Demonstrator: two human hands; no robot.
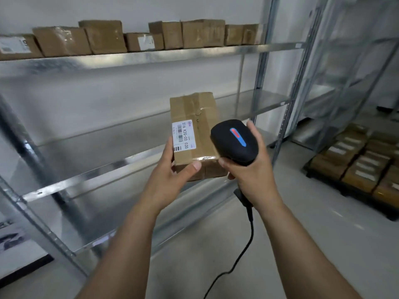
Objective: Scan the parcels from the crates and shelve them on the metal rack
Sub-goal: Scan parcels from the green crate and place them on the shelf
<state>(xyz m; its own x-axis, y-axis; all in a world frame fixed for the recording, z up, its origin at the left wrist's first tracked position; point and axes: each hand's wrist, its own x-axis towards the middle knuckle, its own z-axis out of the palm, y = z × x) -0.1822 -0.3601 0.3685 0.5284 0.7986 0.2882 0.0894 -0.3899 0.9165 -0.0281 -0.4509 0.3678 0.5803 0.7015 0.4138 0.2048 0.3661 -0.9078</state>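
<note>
**Parcel held up to the scanner in front of the rack**

At the centre of the frame the left hand (170,171) holds a brown cardboard parcel (194,134) from its lower end. The thumb is curled over the near edge and the fingers wrap the left side, so the hand grips the box. The parcel is in the air in front of the metal rack (151,53), touching no shelf. Its white barcode label (183,135) faces up, on the left part of the top face.

Just right of the parcel, the right hand (252,171) has its fingers closed round the handle of a black scanner (234,141). The scanner's head sits beside the parcel's right edge and shows a red and blue strip on top. A black cable (250,234) hangs from the handle toward the bottom of the frame.

Across the upper left and centre, a row of shelved parcels (103,37) stands on the rack's top shelf. At the right edge, a dark crate (354,194) on the floor holds more labelled boxes (354,162), packed close together.
</note>
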